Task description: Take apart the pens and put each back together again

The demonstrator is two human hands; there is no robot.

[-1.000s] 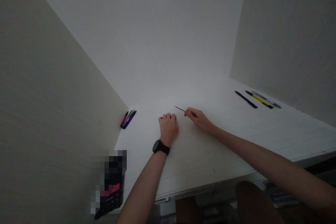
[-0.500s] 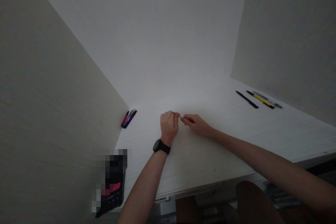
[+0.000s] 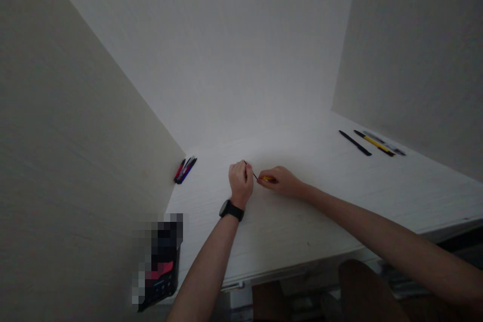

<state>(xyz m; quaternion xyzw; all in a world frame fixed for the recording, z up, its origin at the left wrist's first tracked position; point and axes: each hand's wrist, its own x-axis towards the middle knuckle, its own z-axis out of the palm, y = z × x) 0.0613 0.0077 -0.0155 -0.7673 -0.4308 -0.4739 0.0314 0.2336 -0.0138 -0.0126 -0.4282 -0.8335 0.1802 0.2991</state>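
Above the middle of the white table, my left hand (image 3: 240, 180), with a black watch (image 3: 231, 209) on its wrist, is closed. A thin dark rod (image 3: 255, 176), which looks like a pen refill, runs from its fingers to the fingertips of my right hand (image 3: 281, 181). The right hand is closed in a pinch around a small yellow piece (image 3: 268, 178), perhaps a pen part, mostly hidden by the fingers. The rod meets the right fingertips at its lower end. Whether it goes into the yellow piece, I cannot tell.
On the right of the table (image 3: 279, 231) lie a black pen (image 3: 355, 143), a yellow and black pen (image 3: 374, 143) and a clear pen (image 3: 385, 143). Several red, blue and dark pens (image 3: 185, 170) lie at the left wall. A dark, partly blurred object (image 3: 162, 266) stands front left.
My right hand has moved slightly down and turned, so the yellow piece now shows. The dark rod is tilted more steeply. My left hand has shifted a little left.
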